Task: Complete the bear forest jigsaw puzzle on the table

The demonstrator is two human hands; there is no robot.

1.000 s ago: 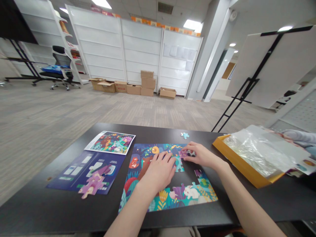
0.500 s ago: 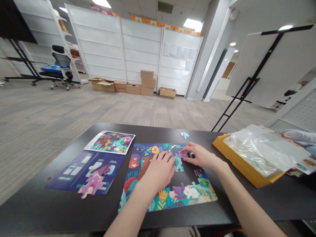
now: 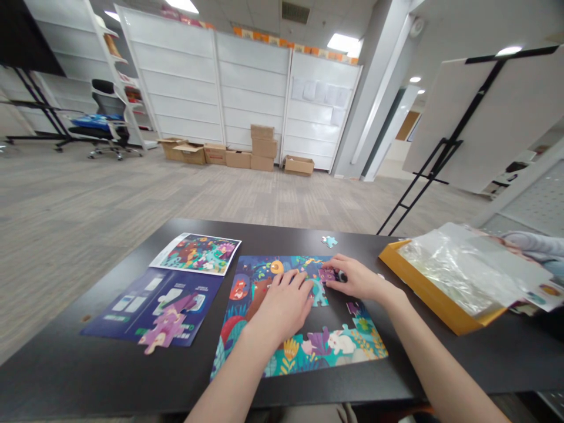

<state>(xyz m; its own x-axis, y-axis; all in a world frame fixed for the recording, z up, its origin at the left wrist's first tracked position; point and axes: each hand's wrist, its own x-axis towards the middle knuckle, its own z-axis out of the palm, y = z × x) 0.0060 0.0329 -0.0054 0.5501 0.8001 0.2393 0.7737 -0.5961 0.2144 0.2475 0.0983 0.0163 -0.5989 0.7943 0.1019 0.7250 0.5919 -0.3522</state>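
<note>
A partly assembled jigsaw puzzle (image 3: 365,346) with colourful forest animals lies on the table, dark tabletop showing through a gap right of its middle. My left hand (image 3: 284,302) lies palm down on the puzzle's middle, fingers stretched out. At the puzzle's upper right, my right hand (image 3: 356,277) is closed on a purple puzzle piece (image 3: 326,275), with a dark part at its right; the fingers partly hide it. Beyond the puzzle lies a loose light-blue piece (image 3: 329,241). Several joined purple pieces (image 3: 164,330) rest over the lower edge of a dark blue leaflet (image 3: 127,320).
A printed picture (image 3: 200,255) of the scene overlaps the leaflet's top edge. On the right stands a yellow box (image 3: 453,316) with clear plastic wrapping (image 3: 449,270). Behind the dark table (image 3: 264,235) are cardboard boxes (image 3: 263,147) and a whiteboard stand (image 3: 408,205).
The purple piece at my right fingertips has tilted a little, and more of its face shows. My left hand has stayed nearly still on the puzzle.
</note>
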